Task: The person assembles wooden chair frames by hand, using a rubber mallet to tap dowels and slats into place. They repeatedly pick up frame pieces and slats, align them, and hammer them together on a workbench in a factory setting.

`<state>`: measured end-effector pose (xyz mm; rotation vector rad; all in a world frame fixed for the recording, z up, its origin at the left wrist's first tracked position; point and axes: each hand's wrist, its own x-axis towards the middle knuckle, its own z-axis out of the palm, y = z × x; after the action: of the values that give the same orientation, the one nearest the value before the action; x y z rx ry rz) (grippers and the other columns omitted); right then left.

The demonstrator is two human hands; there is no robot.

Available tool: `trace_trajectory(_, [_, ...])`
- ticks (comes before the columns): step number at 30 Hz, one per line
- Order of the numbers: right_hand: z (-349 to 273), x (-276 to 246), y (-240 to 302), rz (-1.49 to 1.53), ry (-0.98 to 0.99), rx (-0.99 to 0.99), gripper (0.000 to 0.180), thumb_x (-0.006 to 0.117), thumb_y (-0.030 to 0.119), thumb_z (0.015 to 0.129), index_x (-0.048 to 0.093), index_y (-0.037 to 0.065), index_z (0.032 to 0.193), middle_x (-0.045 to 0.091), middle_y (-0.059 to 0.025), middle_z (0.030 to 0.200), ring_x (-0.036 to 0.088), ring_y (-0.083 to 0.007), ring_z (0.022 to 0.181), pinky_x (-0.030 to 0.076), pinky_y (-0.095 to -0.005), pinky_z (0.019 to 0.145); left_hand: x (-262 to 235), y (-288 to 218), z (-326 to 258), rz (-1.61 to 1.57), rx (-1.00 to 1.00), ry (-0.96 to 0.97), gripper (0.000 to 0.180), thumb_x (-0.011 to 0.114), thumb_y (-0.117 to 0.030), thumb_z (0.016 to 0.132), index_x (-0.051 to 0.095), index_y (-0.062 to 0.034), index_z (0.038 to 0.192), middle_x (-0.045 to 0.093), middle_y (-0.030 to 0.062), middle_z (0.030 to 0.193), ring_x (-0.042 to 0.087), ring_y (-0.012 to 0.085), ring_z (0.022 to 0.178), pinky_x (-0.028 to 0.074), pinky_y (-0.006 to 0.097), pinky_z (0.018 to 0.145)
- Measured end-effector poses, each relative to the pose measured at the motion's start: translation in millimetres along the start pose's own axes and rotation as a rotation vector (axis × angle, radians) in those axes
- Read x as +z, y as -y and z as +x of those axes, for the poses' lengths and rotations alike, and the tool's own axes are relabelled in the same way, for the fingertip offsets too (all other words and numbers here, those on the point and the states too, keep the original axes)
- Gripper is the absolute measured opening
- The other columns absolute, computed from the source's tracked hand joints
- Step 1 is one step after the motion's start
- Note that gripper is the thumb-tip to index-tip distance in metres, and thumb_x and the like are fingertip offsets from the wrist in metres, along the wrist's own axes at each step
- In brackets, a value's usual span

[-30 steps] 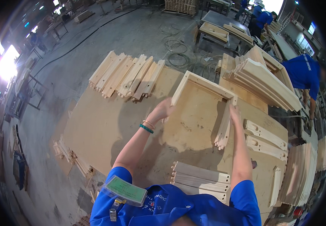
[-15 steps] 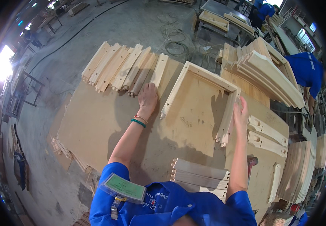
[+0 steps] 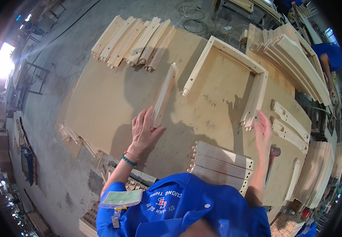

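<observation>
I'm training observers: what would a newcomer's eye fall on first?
Probably the three-sided wooden frame, right of centre on the tan board, its near side open. Next, the single wooden rail in the left hand, near centre. Then the row of rails at upper left.

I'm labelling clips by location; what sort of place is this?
Probably a woodworking or furniture workshop: there's a three-sided wooden frame, a row of similar slats with shaped ends, and a stack of curved wooden parts.

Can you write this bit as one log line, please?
Left hand: holding loose wooden rail | right hand: open, at U-shaped wooden frame | rail: apart from frame
</observation>
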<state>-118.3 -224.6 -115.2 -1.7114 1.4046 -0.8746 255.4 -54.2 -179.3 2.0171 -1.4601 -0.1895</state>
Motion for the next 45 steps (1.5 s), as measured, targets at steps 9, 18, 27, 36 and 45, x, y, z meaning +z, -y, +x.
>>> trace_trajectory(9, [-31.2, 16.8, 27.0, 0.097, 0.137, 0.042, 0.034, 0.054, 0.010, 0.094, 0.052, 0.001, 0.127, 0.059, -0.0094, 0.123, 0.057, -0.0166, 0.108, 0.043, -0.0302, 0.096, -52.9, 19.0, -2.9, -0.776, -0.554, -0.163, 0.026, 0.072, -0.008, 0.079, 0.061, -0.0051, 0.102, 0.066, 0.0027, 0.090, 0.061, 0.0089, 0.080, 0.048, 0.022, 0.064])
trace_trajectory(18, [-44.4, 3.7, 18.0, 0.156, 0.207, -0.043, 0.031, 0.053, 0.007, 0.094, 0.054, 0.000, 0.124, 0.061, -0.0081, 0.118, 0.060, -0.0130, 0.100, 0.044, -0.0261, 0.092, -94.7, 30.6, 49.1, -0.282, -0.332, -0.063, 0.029, 0.067, -0.027, 0.084, 0.066, -0.0034, 0.100, 0.066, 0.0046, 0.078, 0.061, 0.0143, 0.071, 0.047, 0.029, 0.063])
trace_trajectory(27, [-121.5, -94.1, -69.8, 0.033, -0.076, 0.109, 0.033, 0.050, 0.006, 0.096, 0.052, 0.003, 0.129, 0.058, -0.0111, 0.123, 0.058, -0.0198, 0.108, 0.046, -0.0318, 0.092, -35.5, -12.0, -88.7, 0.202, 0.150, 0.132, 0.064, 0.074, -0.042, 0.073, 0.054, -0.0112, 0.125, 0.055, 0.0124, 0.123, 0.051, 0.0315, 0.115, 0.042, 0.041, 0.096])
trace_trajectory(36, [-158.3, -161.4, -145.1, -0.116, -0.238, 0.164, 0.037, 0.054, 0.020, 0.096, 0.052, 0.005, 0.129, 0.058, -0.0129, 0.123, 0.059, -0.0239, 0.104, 0.046, -0.0326, 0.089, -32.8, -36.1, -98.2, -0.637, -0.522, 0.404, 0.042, 0.060, -0.032, 0.093, 0.057, 0.0015, 0.119, 0.067, 0.0067, 0.092, 0.061, 0.0111, 0.080, 0.050, 0.026, 0.071])
trace_trajectory(45, [-183.3, -157.7, -190.0, -0.686, -0.218, 0.152, 0.045, 0.065, 0.023, 0.085, 0.048, 0.002, 0.122, 0.060, -0.0164, 0.091, 0.060, -0.0335, 0.080, 0.050, -0.0425, 0.073, 35.8, -185.6, -86.2, -1.475, -0.354, 0.747, 0.074, 0.066, -0.037, 0.087, 0.031, -0.0015, 0.142, 0.055, 0.0045, 0.099, 0.057, 0.0144, 0.085, 0.054, 0.038, 0.082])
